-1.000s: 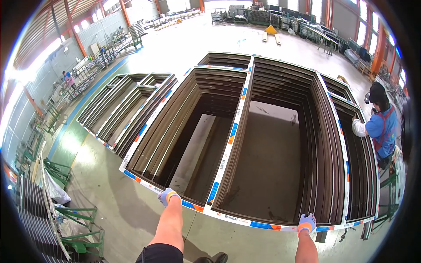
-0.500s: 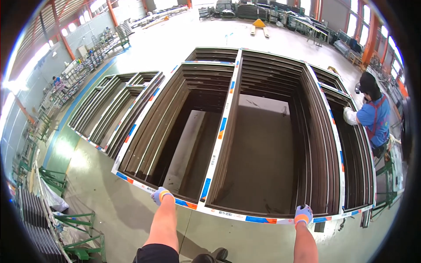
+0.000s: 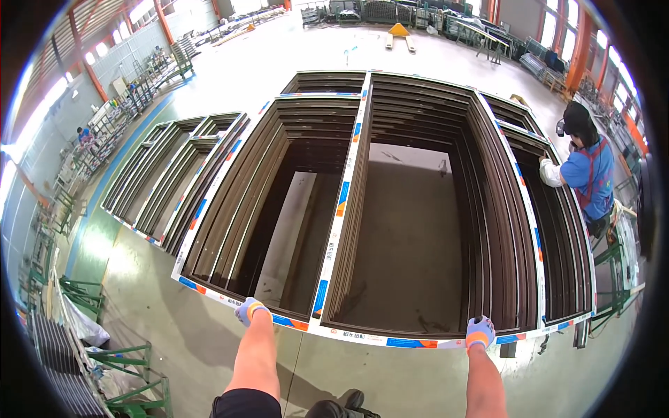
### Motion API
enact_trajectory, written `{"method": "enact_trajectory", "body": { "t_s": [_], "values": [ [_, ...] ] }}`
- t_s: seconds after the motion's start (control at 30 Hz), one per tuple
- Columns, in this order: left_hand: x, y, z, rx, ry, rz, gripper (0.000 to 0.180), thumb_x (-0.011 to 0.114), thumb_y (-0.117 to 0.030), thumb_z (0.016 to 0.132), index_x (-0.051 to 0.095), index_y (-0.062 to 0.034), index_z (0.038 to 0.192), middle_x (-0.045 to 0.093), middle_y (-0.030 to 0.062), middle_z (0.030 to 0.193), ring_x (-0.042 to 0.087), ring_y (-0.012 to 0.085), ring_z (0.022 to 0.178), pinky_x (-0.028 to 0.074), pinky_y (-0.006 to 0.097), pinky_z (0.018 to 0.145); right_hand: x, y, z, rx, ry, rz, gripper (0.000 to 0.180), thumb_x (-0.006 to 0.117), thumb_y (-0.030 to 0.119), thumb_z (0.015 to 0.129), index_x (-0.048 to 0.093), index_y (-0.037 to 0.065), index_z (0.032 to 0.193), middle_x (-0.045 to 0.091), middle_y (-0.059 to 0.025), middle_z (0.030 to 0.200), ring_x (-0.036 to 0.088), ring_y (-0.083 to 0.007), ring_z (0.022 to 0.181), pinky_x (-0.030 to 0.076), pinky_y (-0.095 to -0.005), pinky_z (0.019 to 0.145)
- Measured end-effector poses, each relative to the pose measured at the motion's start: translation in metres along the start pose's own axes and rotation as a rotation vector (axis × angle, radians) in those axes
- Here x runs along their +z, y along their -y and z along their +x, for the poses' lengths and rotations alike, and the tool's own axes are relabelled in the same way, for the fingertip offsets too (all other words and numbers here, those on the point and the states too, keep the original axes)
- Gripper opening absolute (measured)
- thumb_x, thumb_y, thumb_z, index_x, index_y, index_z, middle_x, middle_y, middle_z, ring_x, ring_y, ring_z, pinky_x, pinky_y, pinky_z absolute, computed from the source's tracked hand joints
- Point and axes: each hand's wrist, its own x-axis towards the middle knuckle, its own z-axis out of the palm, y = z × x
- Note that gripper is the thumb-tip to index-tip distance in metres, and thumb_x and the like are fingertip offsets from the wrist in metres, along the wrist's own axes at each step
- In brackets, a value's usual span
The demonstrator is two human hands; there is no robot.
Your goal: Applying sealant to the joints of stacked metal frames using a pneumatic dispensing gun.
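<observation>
A large dark brown window frame [image 3: 337, 226] with white, blue and orange protective tape tops a stack of similar frames. My left hand [image 3: 252, 311], in a pale purple and orange glove, is closed around the near edge, left of the middle bar. Farther right on that same edge, my right hand [image 3: 481, 331] grips it in a matching glove. Both sets of fingertips are partly hidden by the gloves and frame. At the right side stands another person [image 3: 591, 167] in a blue shirt and dark cap, with a white-covered forearm reaching to the frame's right side.
A second stack of smaller frames [image 3: 167, 182] lies to the left. Green metal stands [image 3: 129, 376] and dark profiles [image 3: 66, 366] are at lower left. Another green stand [image 3: 612, 279] is at right. A yellow pallet jack [image 3: 399, 31] stands far back.
The whole view has shifted slightly, so most things sit a little farther left and higher. Both my hands keep their hold on the near edge. The other person's arm still reaches to the frame.
</observation>
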Motion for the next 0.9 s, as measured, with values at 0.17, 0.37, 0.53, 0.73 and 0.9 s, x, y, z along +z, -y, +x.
{"method": "enact_trajectory", "body": {
  "t_s": [0.17, 0.37, 0.53, 0.73, 0.9],
  "values": [
    [0.019, 0.01, 0.049, 0.102, -0.095, 0.248, 0.035, 0.06, -0.031, 0.081, 0.064, -0.0038, 0.102, 0.069, 0.0114, 0.101, 0.072, 0.0282, 0.085, 0.057, 0.04, 0.073, -0.008, 0.02, -0.005, -0.022, 0.077, 0.026, 0.034, 0.059, 0.04, 0.087, 0.07, 0.011, 0.101, 0.07, -0.0119, 0.108, 0.063, -0.0283, 0.109, 0.048, -0.0402, 0.096],
    [0.061, 0.027, 0.044, 0.01, 0.053, -0.013, 0.049, 0.061, -0.042, 0.083, 0.057, -0.0024, 0.111, 0.069, 0.0137, 0.105, 0.071, 0.0299, 0.088, 0.057, 0.044, 0.076, -0.015, 0.003, -0.002, 0.02, 0.03, -0.009, 0.034, 0.059, 0.04, 0.088, 0.07, 0.011, 0.101, 0.07, -0.0119, 0.107, 0.064, -0.0281, 0.108, 0.049, -0.0405, 0.095],
    [0.069, 0.018, 0.02, 0.02, 0.04, 0.07, 0.052, 0.06, -0.041, 0.083, 0.056, -0.0002, 0.114, 0.068, 0.0145, 0.106, 0.071, 0.0301, 0.088, 0.057, 0.043, 0.078, -0.003, -0.017, 0.003, 0.022, -0.044, -0.059, 0.033, 0.059, 0.04, 0.087, 0.071, 0.011, 0.097, 0.071, -0.0115, 0.104, 0.065, -0.0288, 0.105, 0.05, -0.0408, 0.092],
    [0.015, 0.004, 0.029, -0.012, 0.034, 0.011, 0.053, 0.059, -0.042, 0.083, 0.056, 0.0008, 0.115, 0.068, 0.0158, 0.107, 0.071, 0.0309, 0.091, 0.056, 0.044, 0.081, -0.001, 0.005, -0.003, -0.015, 0.012, -0.03, 0.034, 0.058, 0.041, 0.088, 0.07, 0.01, 0.096, 0.069, -0.011, 0.102, 0.065, -0.028, 0.104, 0.05, -0.0407, 0.09],
    [0.007, 0.009, 0.091, 0.248, 0.1, 0.473, 0.046, 0.062, -0.04, 0.086, 0.065, -0.0042, 0.114, 0.069, 0.0131, 0.115, 0.071, 0.0253, 0.099, 0.057, 0.04, 0.082, 0.011, 0.027, -0.005, -0.109, 0.015, 0.049, 0.035, 0.057, 0.04, 0.085, 0.071, 0.01, 0.093, 0.07, -0.0127, 0.1, 0.066, -0.0303, 0.102, 0.049, -0.0426, 0.09]
  ]
}}
